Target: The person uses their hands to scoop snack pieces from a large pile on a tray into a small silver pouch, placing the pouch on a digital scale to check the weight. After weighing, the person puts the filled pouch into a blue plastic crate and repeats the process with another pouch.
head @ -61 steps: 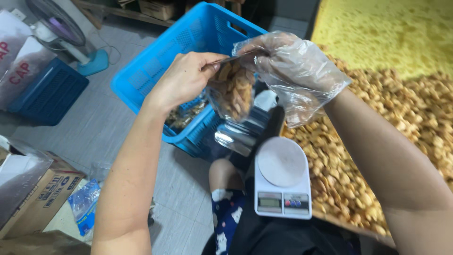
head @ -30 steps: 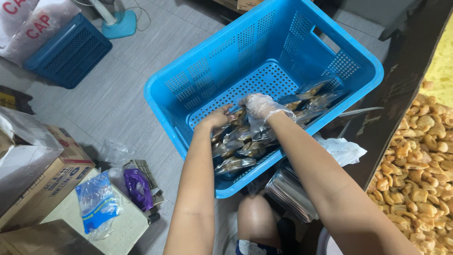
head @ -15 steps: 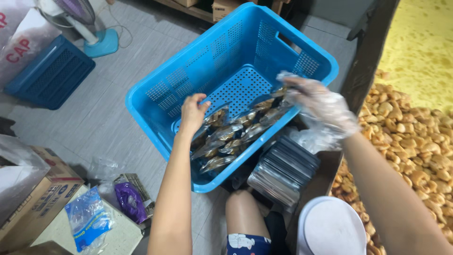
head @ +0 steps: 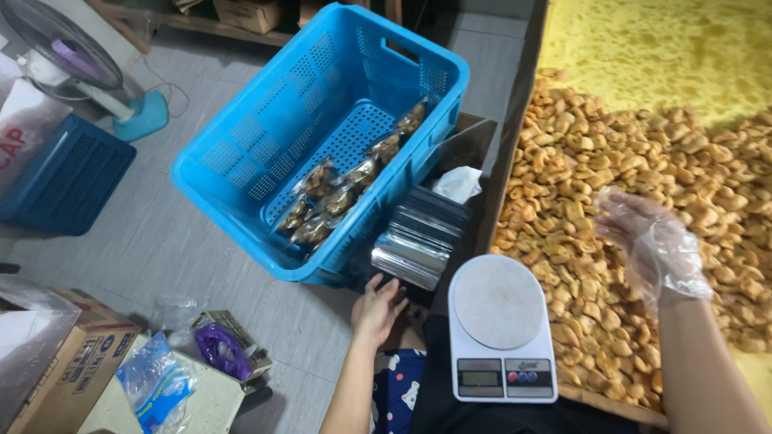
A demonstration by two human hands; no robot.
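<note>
My left hand (head: 379,307) is bare and rests low by the near end of a stack of empty silver pouches (head: 420,239), fingers loose, holding nothing. My right hand (head: 653,245) wears a clear plastic glove and hovers open over a heap of golden fried snack pieces (head: 619,169) on a yellow-lined tray. A white digital kitchen scale (head: 500,325) sits on my lap between the hands, its round pan bare. The tilted blue plastic crate (head: 265,112) holds several filled clear snack bags (head: 338,197) along its lower side.
A white crumpled tissue (head: 457,183) lies behind the pouches. On the grey floor stand a dark blue crate (head: 60,173), a fan (head: 76,60), cardboard boxes (head: 64,366) and small blue and purple bags (head: 157,382). A wooden rail (head: 515,128) edges the snack tray.
Both hands have left the blue crate. The filled bag now lies inside it. My left hand dropped toward the pouch stack; my gloved right hand swung right over the snack heap.
</note>
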